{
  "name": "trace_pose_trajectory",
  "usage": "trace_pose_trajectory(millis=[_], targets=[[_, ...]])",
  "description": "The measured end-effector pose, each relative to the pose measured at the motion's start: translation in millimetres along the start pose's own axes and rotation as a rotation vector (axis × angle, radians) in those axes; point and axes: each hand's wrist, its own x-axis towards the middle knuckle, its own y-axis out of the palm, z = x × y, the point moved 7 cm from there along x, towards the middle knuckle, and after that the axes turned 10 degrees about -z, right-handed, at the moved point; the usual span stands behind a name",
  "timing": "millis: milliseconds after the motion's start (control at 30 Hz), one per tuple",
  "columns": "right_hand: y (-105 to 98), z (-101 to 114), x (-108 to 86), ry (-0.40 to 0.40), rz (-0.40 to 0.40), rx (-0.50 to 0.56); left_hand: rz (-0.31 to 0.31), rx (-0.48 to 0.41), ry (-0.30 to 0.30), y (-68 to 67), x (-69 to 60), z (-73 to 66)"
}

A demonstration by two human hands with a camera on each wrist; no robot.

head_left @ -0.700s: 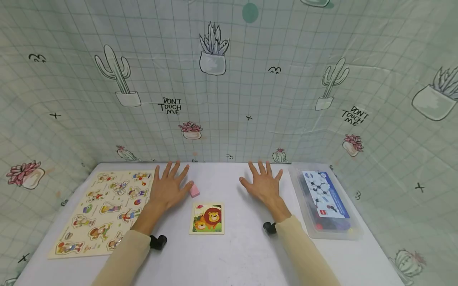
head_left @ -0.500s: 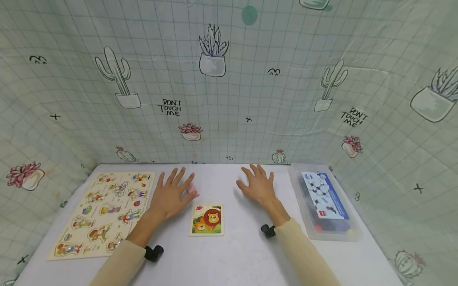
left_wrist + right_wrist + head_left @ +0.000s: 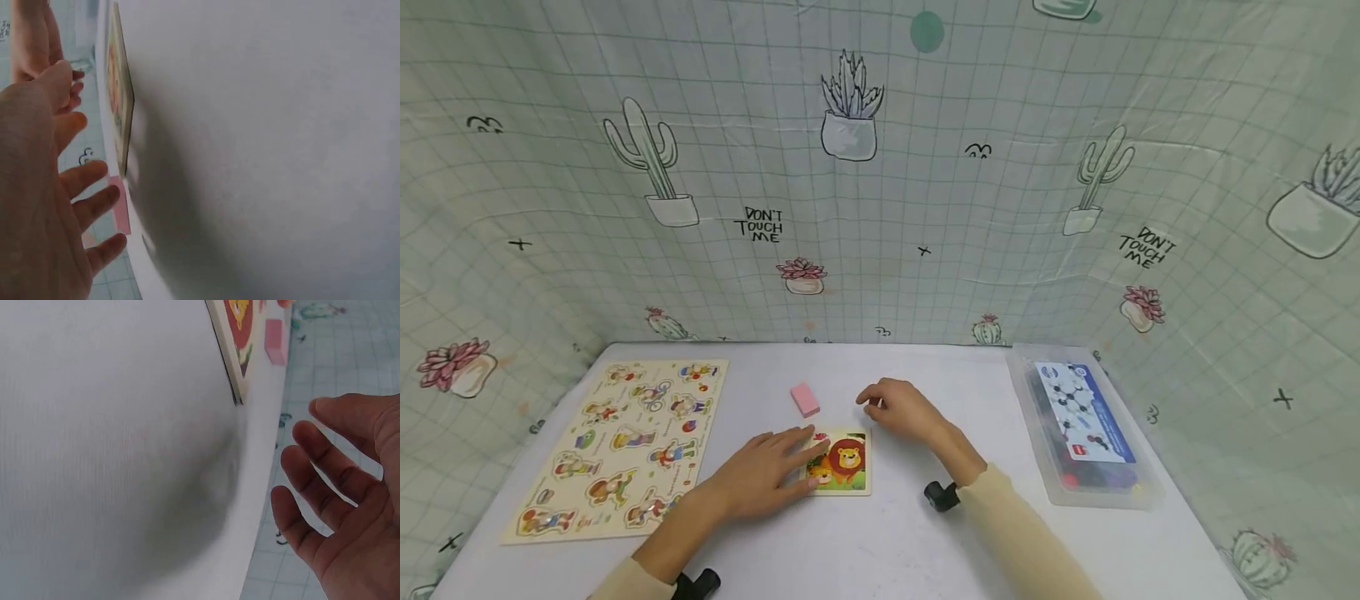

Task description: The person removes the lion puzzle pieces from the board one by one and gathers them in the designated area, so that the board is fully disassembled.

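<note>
A small square lion picture puzzle lies flat on the white table. My left hand reaches over its left edge, fingers spread; in the left wrist view the fingers are apart from the board and hold nothing. My right hand hovers beyond the puzzle's upper right corner, its fingers loosely bent. The right wrist view shows those fingers above the table with nothing in them. A pink rectangular block, like an eraser, lies just behind the puzzle, touched by neither hand.
To the left lies a large wooden board with several cartoon figure pieces. A clear plastic case with a molecule-picture label stands at the right. A patterned cloth rises behind the table's back edge.
Both hands have come inward from the table's back. The left moved toward me and right, over the puzzle, uncovering the pink block; the right moved left, its fingers bending more.
</note>
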Motion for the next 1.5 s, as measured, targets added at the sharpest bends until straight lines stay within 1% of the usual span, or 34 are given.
trace_pose_trajectory(millis=[133,267,467,600,733,1000,1167,1367,1500], targets=[[12.9,6.4,0.3,-0.019,0.041,0.005,0.029,0.022,-0.022,5.2,-5.7,-0.4],[27.4,13.8,0.9,-0.042,0.095,0.006,0.046,0.026,-0.052,10.3,-8.0,-0.8],[43.4,26.9,0.9,-0.111,0.162,-0.074,0.093,0.014,-0.1,17.0,-9.7,-2.0],[46.1,35.1,2.0,-0.142,0.176,-0.072,0.109,0.013,-0.115,19.1,-10.1,-3.4],[47.6,40.3,4.1,-0.156,0.185,-0.061,0.12,0.023,-0.117,21.1,-10.3,-4.8],[54.4,42.1,7.9,-0.159,0.184,-0.101,0.146,0.031,-0.136,24.1,-9.3,-5.3],[56.6,41.4,8.7,-0.146,0.187,-0.098,0.167,0.035,-0.141,22.8,-8.0,-5.7],[55.8,42.6,8.6,-0.132,0.199,-0.089,0.161,0.022,-0.141,23.8,-6.7,-4.8],[55.7,42.1,8.9,-0.114,0.205,-0.084,0.145,-0.004,-0.133,24.5,-5.8,-4.8]])
